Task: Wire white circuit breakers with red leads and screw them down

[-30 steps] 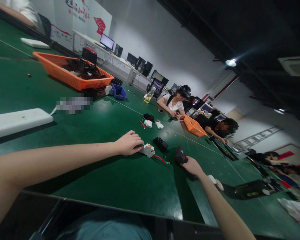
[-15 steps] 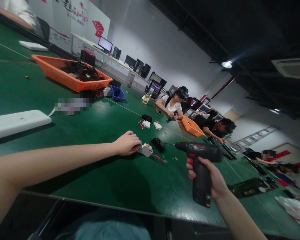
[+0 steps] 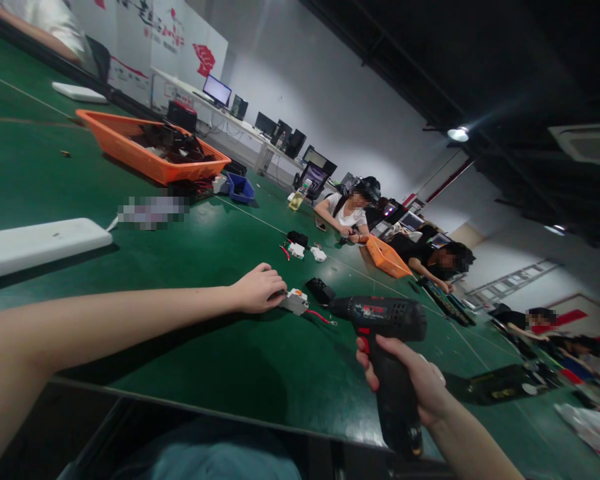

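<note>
My left hand [image 3: 257, 288] rests curled on the green table [image 3: 220, 360], its fingers closed on the end of a small white and grey electrical part [image 3: 296, 301] with an orange tab and a red wire [image 3: 321, 317]. My right hand [image 3: 414, 381] grips the handle of a black cordless drill [image 3: 385, 340] held above the table. The drill's nose points left at the white part. A small black block [image 3: 321, 290] lies just behind the part.
A white power strip [image 3: 35, 245] lies at the left. An orange basket [image 3: 147, 151] of dark parts and a blue bin [image 3: 240, 187] stand further back. More small parts [image 3: 300, 245] lie mid-table. Other people sit along the right side by a second orange tray [image 3: 386, 256].
My right hand picked the drill up off the table, then brought it lower and to the left, nose closer to the white part. My left hand stayed on the part.
</note>
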Tool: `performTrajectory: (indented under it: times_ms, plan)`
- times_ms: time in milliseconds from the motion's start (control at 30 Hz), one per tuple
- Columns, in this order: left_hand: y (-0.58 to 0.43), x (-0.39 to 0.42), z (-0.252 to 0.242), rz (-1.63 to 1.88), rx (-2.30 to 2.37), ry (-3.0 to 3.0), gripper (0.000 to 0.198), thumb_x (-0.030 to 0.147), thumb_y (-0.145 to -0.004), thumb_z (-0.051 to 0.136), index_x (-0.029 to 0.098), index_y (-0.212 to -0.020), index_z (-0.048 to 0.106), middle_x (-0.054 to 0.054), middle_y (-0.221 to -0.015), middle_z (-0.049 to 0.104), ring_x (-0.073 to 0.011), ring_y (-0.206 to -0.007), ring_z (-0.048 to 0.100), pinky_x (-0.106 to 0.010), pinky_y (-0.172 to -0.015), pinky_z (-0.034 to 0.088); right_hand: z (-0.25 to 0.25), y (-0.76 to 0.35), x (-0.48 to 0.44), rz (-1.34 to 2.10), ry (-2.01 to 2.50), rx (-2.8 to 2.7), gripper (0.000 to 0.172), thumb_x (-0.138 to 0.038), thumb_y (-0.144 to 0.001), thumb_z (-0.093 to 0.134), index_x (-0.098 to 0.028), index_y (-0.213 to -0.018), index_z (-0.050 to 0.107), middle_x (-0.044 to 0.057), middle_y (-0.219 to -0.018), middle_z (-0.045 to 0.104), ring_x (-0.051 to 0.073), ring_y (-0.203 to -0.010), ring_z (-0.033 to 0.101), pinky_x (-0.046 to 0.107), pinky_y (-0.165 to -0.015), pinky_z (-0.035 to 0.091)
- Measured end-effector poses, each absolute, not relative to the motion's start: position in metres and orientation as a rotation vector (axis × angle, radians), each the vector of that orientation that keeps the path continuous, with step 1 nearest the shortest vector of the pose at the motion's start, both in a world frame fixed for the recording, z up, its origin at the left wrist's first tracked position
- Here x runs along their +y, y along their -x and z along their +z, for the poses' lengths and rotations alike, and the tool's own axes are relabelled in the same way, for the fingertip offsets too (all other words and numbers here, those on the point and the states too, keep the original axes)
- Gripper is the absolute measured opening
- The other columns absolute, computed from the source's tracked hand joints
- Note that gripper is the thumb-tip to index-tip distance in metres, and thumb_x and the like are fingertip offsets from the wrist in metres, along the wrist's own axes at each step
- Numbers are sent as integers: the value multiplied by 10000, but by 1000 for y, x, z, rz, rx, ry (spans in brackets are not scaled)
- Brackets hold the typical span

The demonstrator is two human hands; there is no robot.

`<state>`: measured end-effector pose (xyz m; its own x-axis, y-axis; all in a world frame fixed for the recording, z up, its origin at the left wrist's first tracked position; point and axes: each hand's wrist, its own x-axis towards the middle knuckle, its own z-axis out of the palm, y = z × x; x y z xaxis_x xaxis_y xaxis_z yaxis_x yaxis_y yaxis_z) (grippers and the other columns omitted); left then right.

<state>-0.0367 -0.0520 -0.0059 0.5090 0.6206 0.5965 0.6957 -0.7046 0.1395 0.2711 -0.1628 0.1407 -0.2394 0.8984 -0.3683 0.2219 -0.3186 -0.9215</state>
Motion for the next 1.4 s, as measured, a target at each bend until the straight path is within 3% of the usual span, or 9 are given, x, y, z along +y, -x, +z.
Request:
performTrajectory:
  times_ms: [367, 1400]
  plan:
    - [39, -50, -7, -902, -1228, 2646, 270, 421, -953, 483, 250, -1032, 678, -38, -918, 698, -197, -882, 629, -342, -785, 386, 140, -265, -158, 1653, 1520, -1276, 338, -473, -795, 726, -151, -877, 671, 69, -741, 662, 126, -515, 601, 238, -466, 489]
    - [39, -51, -6, -838, -1202, 2653, 265, 403, -972, 444, 241, -1027, 647, -36, -889, 683, -189, -826, 628, -316, -692, 410, 149, -255, -157, 1663, 1526, -1291, 314, -440, -845, 687, -129, -875, 662, 40, -713, 646, 100, -521, 596, 200, -482, 481]
